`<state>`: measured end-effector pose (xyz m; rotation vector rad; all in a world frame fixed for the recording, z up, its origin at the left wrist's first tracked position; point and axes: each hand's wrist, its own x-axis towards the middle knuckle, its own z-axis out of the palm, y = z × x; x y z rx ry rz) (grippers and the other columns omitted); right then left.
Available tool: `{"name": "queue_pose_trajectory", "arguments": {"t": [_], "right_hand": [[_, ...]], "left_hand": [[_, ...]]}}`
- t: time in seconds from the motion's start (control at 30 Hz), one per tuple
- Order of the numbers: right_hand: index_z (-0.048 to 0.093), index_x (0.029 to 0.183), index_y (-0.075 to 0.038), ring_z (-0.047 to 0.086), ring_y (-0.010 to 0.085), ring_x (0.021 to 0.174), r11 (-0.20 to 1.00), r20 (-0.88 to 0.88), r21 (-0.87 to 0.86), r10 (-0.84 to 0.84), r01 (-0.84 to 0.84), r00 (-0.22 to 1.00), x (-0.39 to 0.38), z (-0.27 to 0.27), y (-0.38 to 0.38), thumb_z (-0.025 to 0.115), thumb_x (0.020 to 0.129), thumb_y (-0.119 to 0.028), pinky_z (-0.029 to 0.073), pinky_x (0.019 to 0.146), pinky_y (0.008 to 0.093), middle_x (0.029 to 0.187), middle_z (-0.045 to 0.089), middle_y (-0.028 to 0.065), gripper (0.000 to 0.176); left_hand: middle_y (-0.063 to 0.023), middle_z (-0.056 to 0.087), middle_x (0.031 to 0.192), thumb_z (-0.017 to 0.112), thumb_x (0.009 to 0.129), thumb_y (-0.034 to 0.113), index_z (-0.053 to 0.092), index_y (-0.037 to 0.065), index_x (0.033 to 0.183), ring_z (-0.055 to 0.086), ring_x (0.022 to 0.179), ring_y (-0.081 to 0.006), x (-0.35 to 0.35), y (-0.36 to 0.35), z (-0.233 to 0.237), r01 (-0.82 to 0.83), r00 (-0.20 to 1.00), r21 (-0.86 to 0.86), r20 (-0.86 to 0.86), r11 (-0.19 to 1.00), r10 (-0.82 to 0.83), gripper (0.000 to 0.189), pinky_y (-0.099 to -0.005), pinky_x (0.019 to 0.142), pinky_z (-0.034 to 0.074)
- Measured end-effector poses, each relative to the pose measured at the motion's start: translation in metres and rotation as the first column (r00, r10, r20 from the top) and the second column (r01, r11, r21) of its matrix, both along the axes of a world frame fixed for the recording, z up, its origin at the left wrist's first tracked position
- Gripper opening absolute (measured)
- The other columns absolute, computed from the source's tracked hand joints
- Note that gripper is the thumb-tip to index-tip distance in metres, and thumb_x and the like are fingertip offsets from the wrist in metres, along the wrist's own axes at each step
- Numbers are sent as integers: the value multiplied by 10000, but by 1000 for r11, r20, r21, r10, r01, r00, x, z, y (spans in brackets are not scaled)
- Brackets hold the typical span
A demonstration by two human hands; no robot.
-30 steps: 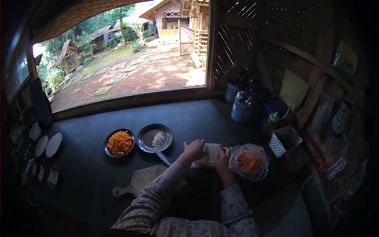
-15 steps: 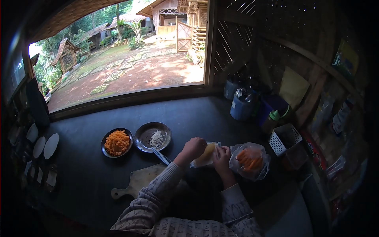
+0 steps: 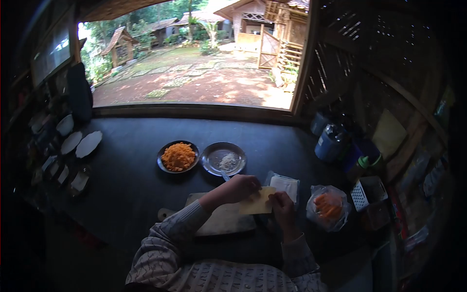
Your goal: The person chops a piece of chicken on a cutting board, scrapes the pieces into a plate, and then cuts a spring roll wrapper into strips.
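Observation:
A thin, pale yellow square wrapper sheet hangs between my hands above the wooden cutting board. My left hand is closed at its upper left part, with the fingertips slightly blurred. My right hand pinches the sheet's right edge. Just beyond my right hand lies a plastic packet with a white square face. Behind my left hand stands a dark plate with white shreds and a patterned handle on it. A second dark plate holds chopped orange food.
On the right, a clear plastic bag holds orange sticks, near a white perforated basket. A utensil container and a green-capped bottle stand farther back. White dishes lie at the left.
The yellow sheet has come away from the packet and moved left over the cutting board, held in my hands. The packet now lies behind my right hand. The camera view has turned left.

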<state>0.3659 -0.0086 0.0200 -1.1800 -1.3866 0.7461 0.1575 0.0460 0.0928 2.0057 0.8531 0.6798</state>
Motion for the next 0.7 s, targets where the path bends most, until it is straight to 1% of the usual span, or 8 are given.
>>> {"name": "queue_pose_trajectory", "arguments": {"t": [0.1, 0.17, 0.3, 0.4, 0.43, 0.5, 0.57, 0.7], "right_hand": [[647, 986, 3, 611, 82, 769, 975, -53, -26, 221, -223, 974, -32, -6, 3, 662, 917, -174, 503, 685, 272, 811, 678, 53, 191], [661, 1012, 1, 609, 65, 781, 953, -14, -79, 292, -292, 956, -53, -6, 1, 663, 911, -163, 505, 693, 264, 820, 687, 66, 193], [664, 1046, 10, 668, 115, 812, 906, 214, -151, 420, -394, 882, -82, -6, -2, 641, 907, -142, 518, 718, 280, 848, 687, 155, 207], [672, 1036, 5, 659, 349, 863, 899, 426, 134, 327, -416, 844, -77, -13, 7, 612, 867, -68, 530, 775, 397, 897, 668, 174, 193], [672, 1036, 5, 659, 349, 863, 896, 425, 134, 333, -423, 841, -70, -13, 9, 612, 867, -68, 530, 775, 397, 897, 668, 174, 193], [662, 1077, -7, 628, 359, 914, 931, 639, 252, 46, -265, 768, -57, -16, 11, 615, 865, -78, 513, 818, 424, 945, 634, 169, 228], [648, 1107, -3, 614, 365, 940, 952, 660, 207, 33, -225, 750, -49, -17, 6, 616, 867, -90, 506, 835, 427, 979, 616, 173, 257], [601, 1183, 26, 593, 376, 992, 985, 627, 54, 94, -163, 774, -39, -27, 9, 622, 873, -135, 492, 868, 429, 1074, 585, 198, 350]], "left_hand": [[-122, 710, 920, 604, 931, 107, 624, 7, 1086, 683, 872, -173, -51, -19, -27, -16, 993, 99, -117, 995, 27, 185, -333, 766, 547], [-129, 704, 933, 614, 923, 139, 623, 8, 1113, 677, 865, -178, -80, -32, -37, -60, 983, -33, -174, 998, 54, 231, -341, 780, 534], [-143, 690, 921, 610, 923, 154, 620, -9, 1061, 672, 852, -214, -117, -57, -57, -181, 960, -27, -222, 983, 170, 214, -346, 773, 524], [-161, 686, 936, 611, 919, 150, 608, -20, 1027, 671, 850, -241, -128, -68, -69, -345, 919, -39, -218, 938, 329, 201, -361, 773, 520], [-174, 684, 953, 610, 917, 148, 598, -25, 1016, 671, 853, -252, -132, -69, -78, -424, 885, -15, -220, 905, 411, 200, -369, 772, 519], [-187, 687, 920, 622, 908, 157, 565, -24, 1074, 673, 820, -284, -136, -73, -83, -484, 856, 3, -204, 875, 474, 253, -380, 762, 516], [-192, 683, 837, 624, 904, 161, 528, -27, 1137, 670, 769, -309, -132, -80, -71, -587, 784, -11, -254, 809, 566, 314, -383, 722, 506], [-195, 669, 765, 625, 901, 163, 500, -34, 1173, 664, 731, -330, -136, -84, -72, -488, 848, -2, -239, 873, 473, 358, -400, 681, 490]]}}
